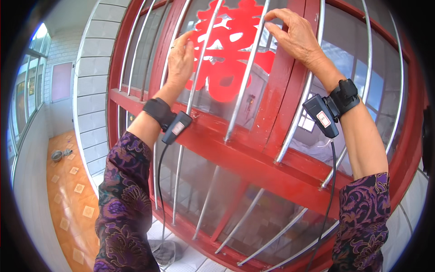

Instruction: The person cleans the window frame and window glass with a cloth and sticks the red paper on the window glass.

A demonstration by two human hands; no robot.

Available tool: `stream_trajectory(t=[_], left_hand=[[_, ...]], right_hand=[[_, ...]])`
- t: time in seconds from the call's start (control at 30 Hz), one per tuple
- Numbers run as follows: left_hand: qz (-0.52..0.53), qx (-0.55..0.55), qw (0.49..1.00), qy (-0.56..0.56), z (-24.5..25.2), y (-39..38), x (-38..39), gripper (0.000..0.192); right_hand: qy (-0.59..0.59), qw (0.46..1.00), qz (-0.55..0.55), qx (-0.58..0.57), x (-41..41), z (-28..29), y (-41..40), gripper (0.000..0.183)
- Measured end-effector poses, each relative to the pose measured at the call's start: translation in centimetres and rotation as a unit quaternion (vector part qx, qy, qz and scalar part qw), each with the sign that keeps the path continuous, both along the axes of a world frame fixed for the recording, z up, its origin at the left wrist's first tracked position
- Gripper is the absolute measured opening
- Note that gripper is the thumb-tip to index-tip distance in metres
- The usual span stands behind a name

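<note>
A red paper-cut double-happiness character (221,66) lies flat against a window pane behind upright metal bars (245,73). My left hand (180,63) is raised at the character's left edge, its fingertips close to the red paper; contact cannot be made out. A ring shows on one finger. On the other side, my right hand (295,39) is up near the character's upper right, thumb and forefinger apart beside a bar, with nothing seen between them. Black wrist straps carry small boxes, the left box (176,127) and the right box (321,115), each with a cable.
The red window frame (224,149) and its bars stand right before me. Below left, a grey cloth-like item (164,253) rests on a white tiled surface. Further left, a metal bowl (57,155) sits on the orange patterned floor (69,190) beside a tiled wall edge (93,81).
</note>
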State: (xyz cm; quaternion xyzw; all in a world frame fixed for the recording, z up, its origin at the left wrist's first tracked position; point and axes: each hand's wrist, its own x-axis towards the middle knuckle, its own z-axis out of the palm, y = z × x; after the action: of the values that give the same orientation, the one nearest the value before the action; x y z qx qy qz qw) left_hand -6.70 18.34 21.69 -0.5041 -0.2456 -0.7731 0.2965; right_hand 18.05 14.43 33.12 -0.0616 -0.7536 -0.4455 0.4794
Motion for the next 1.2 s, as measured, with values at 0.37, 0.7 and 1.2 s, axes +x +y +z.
stream_trajectory(t=[0.37,0.7,1.2], left_hand=[[-0.004,-0.189,0.982,0.022,-1.0,5.5,-4.9,0.047],[0.161,-0.137,0.974,0.084,-2.3,5.4,-5.2,0.062],[-0.172,-0.318,0.932,-0.012,-3.8,1.1,-2.9,0.028]], right_hand=[[-0.012,0.993,0.053,-0.101,0.2,-0.4,0.0,0.017],[-0.005,0.981,0.086,-0.173,-0.1,-1.4,-1.5,0.022],[-0.015,0.964,0.081,-0.254,-0.6,-1.9,-2.6,0.021]])
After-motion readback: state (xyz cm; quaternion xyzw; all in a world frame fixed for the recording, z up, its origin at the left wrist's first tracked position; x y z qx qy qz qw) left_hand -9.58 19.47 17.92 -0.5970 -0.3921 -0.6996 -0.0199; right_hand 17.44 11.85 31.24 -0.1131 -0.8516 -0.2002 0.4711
